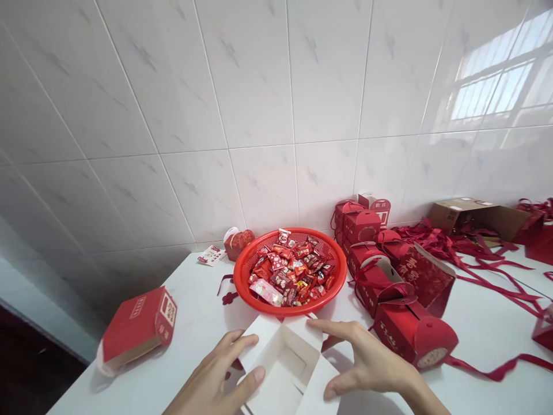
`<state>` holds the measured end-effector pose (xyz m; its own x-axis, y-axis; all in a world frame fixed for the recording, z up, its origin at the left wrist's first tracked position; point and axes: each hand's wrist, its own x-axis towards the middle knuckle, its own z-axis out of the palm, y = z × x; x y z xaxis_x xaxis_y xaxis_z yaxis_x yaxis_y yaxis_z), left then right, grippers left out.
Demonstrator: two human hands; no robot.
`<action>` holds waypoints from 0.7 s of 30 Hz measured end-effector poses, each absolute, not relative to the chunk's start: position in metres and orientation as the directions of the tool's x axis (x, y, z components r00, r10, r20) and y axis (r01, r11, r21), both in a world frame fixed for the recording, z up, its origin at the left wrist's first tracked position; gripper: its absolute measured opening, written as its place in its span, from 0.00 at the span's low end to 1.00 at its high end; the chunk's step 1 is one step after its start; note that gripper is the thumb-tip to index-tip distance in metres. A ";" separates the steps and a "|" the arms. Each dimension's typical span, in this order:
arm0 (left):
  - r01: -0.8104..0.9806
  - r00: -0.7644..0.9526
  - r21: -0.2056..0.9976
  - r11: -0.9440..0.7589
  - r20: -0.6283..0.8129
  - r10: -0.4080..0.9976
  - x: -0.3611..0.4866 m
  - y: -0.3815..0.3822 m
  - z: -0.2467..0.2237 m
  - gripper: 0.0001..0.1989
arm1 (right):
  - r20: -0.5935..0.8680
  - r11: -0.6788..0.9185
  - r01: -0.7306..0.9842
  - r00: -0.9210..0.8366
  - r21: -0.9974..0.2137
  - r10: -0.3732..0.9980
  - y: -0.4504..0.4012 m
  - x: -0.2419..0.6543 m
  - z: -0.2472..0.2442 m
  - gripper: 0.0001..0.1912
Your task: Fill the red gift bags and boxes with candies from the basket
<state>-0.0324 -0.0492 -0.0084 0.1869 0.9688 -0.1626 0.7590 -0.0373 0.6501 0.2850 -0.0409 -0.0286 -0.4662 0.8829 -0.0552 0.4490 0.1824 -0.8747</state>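
Tiled-wall (259,86) room, home or workshop unclear: white table (199,317), heaped sweets (287,268), red boxes (400,325), loose ribbons (438,248)

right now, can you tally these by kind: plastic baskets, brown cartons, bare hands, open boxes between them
Red plastic basket: 1
Brown carton: 1
Bare hands: 2 (left hand, right hand)
Open white-lined box between the hands: 1
Total: 5
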 end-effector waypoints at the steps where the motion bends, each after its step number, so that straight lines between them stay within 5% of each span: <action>1: 0.757 0.183 0.652 -0.039 -0.154 0.971 -0.034 -0.049 -0.011 0.34 | -0.055 0.184 0.454 -0.464 -0.872 0.884 -0.041 0.285 -0.028 0.56; 21: 0.717 0.292 0.672 -0.184 -0.050 0.955 -0.013 -0.040 0.026 0.26 | 0.057 0.285 0.381 -0.511 -0.880 0.858 -0.044 0.281 -0.016 0.52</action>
